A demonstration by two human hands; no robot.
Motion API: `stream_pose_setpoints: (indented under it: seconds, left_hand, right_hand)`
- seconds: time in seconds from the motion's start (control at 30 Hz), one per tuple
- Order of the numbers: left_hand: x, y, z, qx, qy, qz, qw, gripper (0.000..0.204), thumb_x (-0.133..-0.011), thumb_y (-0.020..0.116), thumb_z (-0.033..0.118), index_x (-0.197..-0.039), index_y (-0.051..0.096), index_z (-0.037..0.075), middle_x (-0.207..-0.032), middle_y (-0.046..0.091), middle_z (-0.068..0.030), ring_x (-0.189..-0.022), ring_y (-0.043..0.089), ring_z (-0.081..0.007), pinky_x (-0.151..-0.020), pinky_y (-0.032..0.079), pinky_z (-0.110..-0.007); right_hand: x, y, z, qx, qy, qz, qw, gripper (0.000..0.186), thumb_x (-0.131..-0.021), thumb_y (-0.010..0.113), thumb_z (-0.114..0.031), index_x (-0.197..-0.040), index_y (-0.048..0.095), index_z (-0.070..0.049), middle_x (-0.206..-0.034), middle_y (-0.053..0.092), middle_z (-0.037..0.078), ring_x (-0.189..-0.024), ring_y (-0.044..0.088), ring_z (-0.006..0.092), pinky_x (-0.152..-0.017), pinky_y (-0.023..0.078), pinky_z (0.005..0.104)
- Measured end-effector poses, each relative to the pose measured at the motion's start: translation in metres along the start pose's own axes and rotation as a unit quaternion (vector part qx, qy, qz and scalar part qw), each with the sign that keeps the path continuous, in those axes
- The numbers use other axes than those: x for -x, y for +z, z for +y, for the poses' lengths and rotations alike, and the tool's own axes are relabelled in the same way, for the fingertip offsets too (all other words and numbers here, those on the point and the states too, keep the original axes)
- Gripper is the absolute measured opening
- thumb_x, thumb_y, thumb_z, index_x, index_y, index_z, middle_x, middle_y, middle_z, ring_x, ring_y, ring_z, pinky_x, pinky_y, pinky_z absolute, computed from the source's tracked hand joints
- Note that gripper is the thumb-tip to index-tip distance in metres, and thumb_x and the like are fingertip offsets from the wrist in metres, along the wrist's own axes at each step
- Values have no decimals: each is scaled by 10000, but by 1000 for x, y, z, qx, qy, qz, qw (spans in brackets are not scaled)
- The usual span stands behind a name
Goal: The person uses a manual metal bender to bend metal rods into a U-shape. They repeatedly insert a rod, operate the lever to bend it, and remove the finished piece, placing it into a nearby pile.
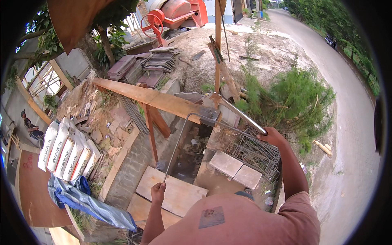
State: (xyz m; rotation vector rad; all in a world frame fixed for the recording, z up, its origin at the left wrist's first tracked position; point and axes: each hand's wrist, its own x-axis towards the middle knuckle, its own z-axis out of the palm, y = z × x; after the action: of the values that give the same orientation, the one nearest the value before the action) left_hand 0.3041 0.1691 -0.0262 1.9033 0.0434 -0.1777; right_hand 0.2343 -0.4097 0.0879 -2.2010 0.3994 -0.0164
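- A grey paved road [318,106] is seen beside the building site;
- a long brown wooden beam [143,94] is propped on wooden legs;
- a thin grey bent metal rod [175,150] is set at the beam's right end, its lower end pinched by the left hand [158,192];
- a silver metal pipe [244,116] is clasped in the right hand [272,136].

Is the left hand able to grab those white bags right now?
Probably not: the left hand is closed around a thin metal rod, and the white bags sit off to the left, with a concrete wall in between.
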Motion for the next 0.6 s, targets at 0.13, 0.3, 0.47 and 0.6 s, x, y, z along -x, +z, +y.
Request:
stream_pose_setpoints:
  seconds: [0.13, 0.3, 0.47, 0.6]
  left_hand:
    - [-5, 19, -6, -36, 4, 13, 999, 425, -893, 645, 348, -641, 566, 16, -560, 487, 7, -532, 414, -69, -487, 326, -254]
    - [-26, 40, 24, -172, 17, 42, 984, 463, -881, 626, 397, -660, 606, -9, -554, 551, -78, -523, 509, -150, -519, 408, -335]
    - [-78, 27, 52, -326, 22, 59, 943, 442, -872, 612, 425, -725, 659, 11, -635, 611, -176, -599, 605, -314, -582, 442, -420]
    - [-106, 11, 65, -365, 15, 42, 930, 452, -853, 626, 448, -740, 665, 12, -656, 623, -174, -640, 614, -340, -609, 453, -437]
  right_hand:
    - [22, 0, 59, 18, 12, 76, 997, 322, -806, 723, -297, -899, 608, -12, -690, 592, 89, -657, 550, 213, -634, 421, 377]
    - [29, -5, 100, 168, -17, 224, 960, 293, -796, 715, -267, -833, 537, -38, -654, 557, 187, -640, 559, 404, -582, 431, 444]
    - [9, 2, 88, 160, -35, 231, 959, 297, -803, 708, -268, -821, 522, -37, -664, 586, 187, -647, 573, 426, -583, 434, 476]
    - [1, 13, 80, 137, -15, 202, 970, 310, -790, 718, -265, -805, 521, -26, -647, 580, 185, -612, 565, 409, -572, 428, 461]
